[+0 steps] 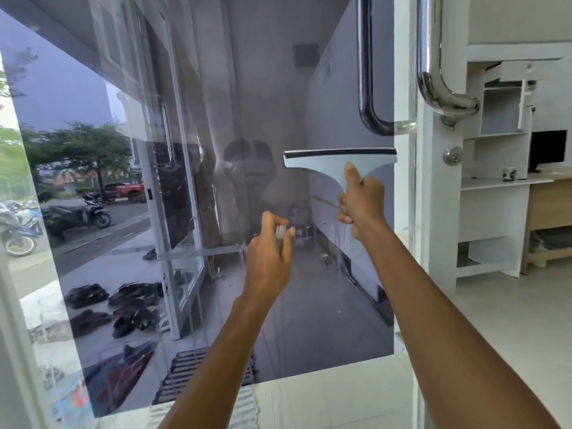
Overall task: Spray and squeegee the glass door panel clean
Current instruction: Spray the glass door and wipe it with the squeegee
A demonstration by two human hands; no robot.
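Fingers [344, 212] of right hand [365, 209]: wrapped round the handle of squeegee [328, 164], thumb laid up the neck, likely to steady pressure. Blade: level, rubber edge uppermost, at glass door panel [247, 103] near its right edge, below door handle [365, 88]; contact cannot be told. Left hand [269, 261]: clasping small spray bottle [280, 232], nozzle towards the glass, ready for wetting.
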